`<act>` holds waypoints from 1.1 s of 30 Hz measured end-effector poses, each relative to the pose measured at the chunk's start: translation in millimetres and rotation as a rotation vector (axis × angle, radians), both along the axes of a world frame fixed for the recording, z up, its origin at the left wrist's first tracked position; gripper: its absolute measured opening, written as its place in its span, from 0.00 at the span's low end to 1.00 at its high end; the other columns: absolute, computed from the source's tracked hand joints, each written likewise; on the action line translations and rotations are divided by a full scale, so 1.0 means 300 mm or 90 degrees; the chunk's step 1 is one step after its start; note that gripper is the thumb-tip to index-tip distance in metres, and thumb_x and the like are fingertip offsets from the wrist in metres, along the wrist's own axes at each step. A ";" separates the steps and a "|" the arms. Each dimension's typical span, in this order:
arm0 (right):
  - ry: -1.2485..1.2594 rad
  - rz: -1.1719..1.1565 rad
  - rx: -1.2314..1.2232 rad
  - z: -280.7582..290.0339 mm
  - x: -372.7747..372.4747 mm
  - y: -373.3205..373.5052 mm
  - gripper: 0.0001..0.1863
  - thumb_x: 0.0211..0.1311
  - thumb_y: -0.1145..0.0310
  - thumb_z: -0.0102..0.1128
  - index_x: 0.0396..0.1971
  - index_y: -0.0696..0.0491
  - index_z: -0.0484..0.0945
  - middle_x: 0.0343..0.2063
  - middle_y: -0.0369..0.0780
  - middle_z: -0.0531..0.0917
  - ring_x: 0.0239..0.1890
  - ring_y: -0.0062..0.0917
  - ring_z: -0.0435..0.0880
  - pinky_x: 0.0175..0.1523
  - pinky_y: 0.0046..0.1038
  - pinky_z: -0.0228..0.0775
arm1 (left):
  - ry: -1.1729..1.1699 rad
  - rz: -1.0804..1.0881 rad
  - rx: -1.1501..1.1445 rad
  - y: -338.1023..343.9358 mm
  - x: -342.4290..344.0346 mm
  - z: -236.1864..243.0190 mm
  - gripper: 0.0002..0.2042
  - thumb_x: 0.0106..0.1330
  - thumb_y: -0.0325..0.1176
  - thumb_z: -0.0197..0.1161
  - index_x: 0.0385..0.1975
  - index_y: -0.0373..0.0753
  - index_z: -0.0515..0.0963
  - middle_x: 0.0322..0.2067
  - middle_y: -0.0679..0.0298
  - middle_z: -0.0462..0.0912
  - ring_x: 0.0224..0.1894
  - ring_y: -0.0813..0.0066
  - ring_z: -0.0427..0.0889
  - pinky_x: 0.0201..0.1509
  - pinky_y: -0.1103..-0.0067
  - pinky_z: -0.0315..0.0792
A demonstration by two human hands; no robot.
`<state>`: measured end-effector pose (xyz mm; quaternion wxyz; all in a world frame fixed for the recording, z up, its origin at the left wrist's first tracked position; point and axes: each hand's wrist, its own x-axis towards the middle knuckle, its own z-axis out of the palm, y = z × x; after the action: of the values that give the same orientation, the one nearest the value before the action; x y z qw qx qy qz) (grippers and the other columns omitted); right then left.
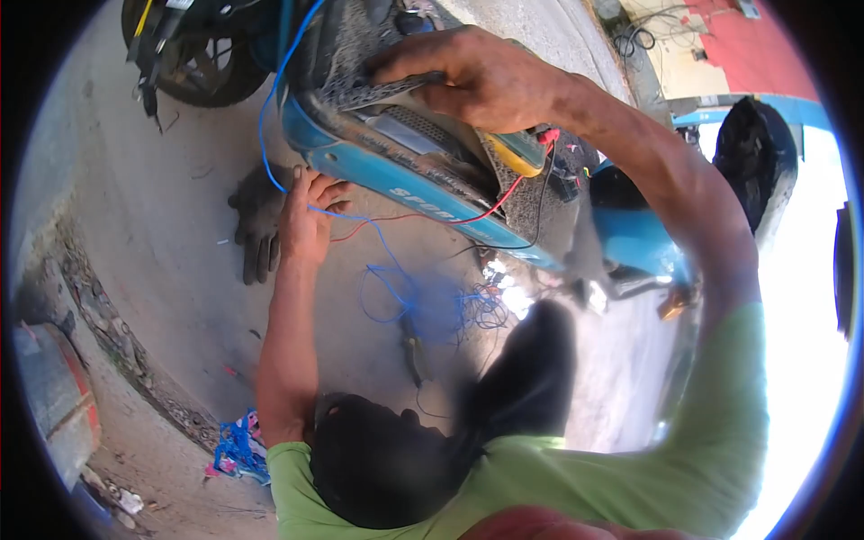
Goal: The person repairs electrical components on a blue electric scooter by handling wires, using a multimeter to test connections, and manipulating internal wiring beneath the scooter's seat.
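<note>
Far left: dark glove (258, 220) on the ground, unworn. Blue wire (262, 126) hangs outside the bodywork, so routing looks unfinished. Left hand (309, 214) at the lower edge of the teal scooter (360, 171), fingers spread, wire crossing it; cannot tell whether it is pinched. Centre: floor mat (396, 88) peeled up at one edge, compartment beneath exposed; access appears done, closing up remains. Right hand (490, 76) grips that raised edge. Right of centre: yellow-edged meter (522, 155) rests on the scooter, red lead (490, 211) trailing leftward; testing seems unfinished, result unreadable from here.
</note>
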<state>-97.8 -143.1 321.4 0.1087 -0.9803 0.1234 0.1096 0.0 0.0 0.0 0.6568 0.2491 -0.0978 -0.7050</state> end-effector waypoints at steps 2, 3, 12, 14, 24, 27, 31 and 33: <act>-0.036 0.002 -0.027 -0.046 0.032 0.004 0.22 0.63 0.71 0.59 0.58 0.50 0.83 0.52 0.45 0.87 0.53 0.38 0.86 0.62 0.38 0.75 | -0.009 0.033 0.003 0.009 0.046 -0.016 0.29 0.76 0.63 0.49 0.61 0.44 0.74 0.55 0.63 0.83 0.52 0.70 0.82 0.49 0.71 0.76; -0.048 0.004 -0.024 -0.032 0.016 -0.004 0.22 0.63 0.71 0.59 0.58 0.50 0.83 0.52 0.45 0.87 0.53 0.38 0.86 0.62 0.38 0.75 | -0.022 0.035 0.006 0.009 0.021 0.007 0.29 0.76 0.63 0.49 0.61 0.44 0.74 0.55 0.63 0.83 0.52 0.70 0.82 0.49 0.71 0.76; -0.016 -0.069 -0.109 0.024 -0.072 -0.027 0.23 0.61 0.69 0.62 0.57 0.50 0.82 0.53 0.48 0.85 0.52 0.42 0.85 0.57 0.38 0.77 | -0.028 0.097 0.041 0.010 -0.074 0.034 0.24 0.75 0.55 0.57 0.60 0.43 0.74 0.50 0.62 0.85 0.50 0.70 0.83 0.50 0.70 0.73; 0.010 -0.099 -0.149 0.010 -0.075 -0.004 0.22 0.62 0.65 0.61 0.56 0.52 0.81 0.52 0.50 0.84 0.51 0.47 0.84 0.53 0.43 0.78 | -0.080 0.101 0.074 0.028 -0.093 0.066 0.25 0.74 0.55 0.59 0.59 0.42 0.74 0.49 0.62 0.85 0.49 0.70 0.83 0.50 0.70 0.73; -0.303 -0.023 0.109 -0.170 -0.397 0.556 0.26 0.61 0.71 0.65 0.60 0.54 0.75 0.57 0.48 0.77 0.58 0.43 0.80 0.59 0.38 0.76 | -0.352 0.146 0.113 0.161 -0.108 0.143 0.23 0.72 0.48 0.65 0.57 0.37 0.77 0.46 0.60 0.85 0.47 0.71 0.86 0.46 0.74 0.74; -0.256 -0.060 0.101 -0.142 -0.355 0.449 0.27 0.59 0.71 0.64 0.61 0.53 0.74 0.58 0.47 0.78 0.58 0.41 0.80 0.60 0.36 0.76 | -0.394 0.104 0.101 0.180 -0.141 0.165 0.20 0.73 0.46 0.64 0.56 0.37 0.78 0.46 0.60 0.85 0.46 0.71 0.85 0.47 0.74 0.74; -0.477 0.000 -0.110 -0.112 -0.324 0.453 0.22 0.54 0.74 0.62 0.52 0.52 0.79 0.46 0.43 0.84 0.47 0.41 0.84 0.51 0.40 0.79 | -0.432 0.077 0.062 0.239 -0.135 0.137 0.18 0.75 0.44 0.60 0.53 0.36 0.79 0.42 0.59 0.87 0.43 0.71 0.86 0.48 0.73 0.75; -0.410 -0.085 0.058 -0.161 -0.445 0.602 0.21 0.54 0.74 0.63 0.51 0.53 0.79 0.46 0.43 0.83 0.48 0.42 0.84 0.51 0.41 0.79 | -0.426 0.054 0.042 0.262 -0.139 0.118 0.17 0.76 0.44 0.59 0.51 0.36 0.79 0.40 0.58 0.87 0.41 0.71 0.86 0.48 0.73 0.76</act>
<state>-231.2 37.6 273.1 0.1932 -0.9483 0.1417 -0.2082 -41.8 78.5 35.4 0.6085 0.4916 -0.2747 -0.5591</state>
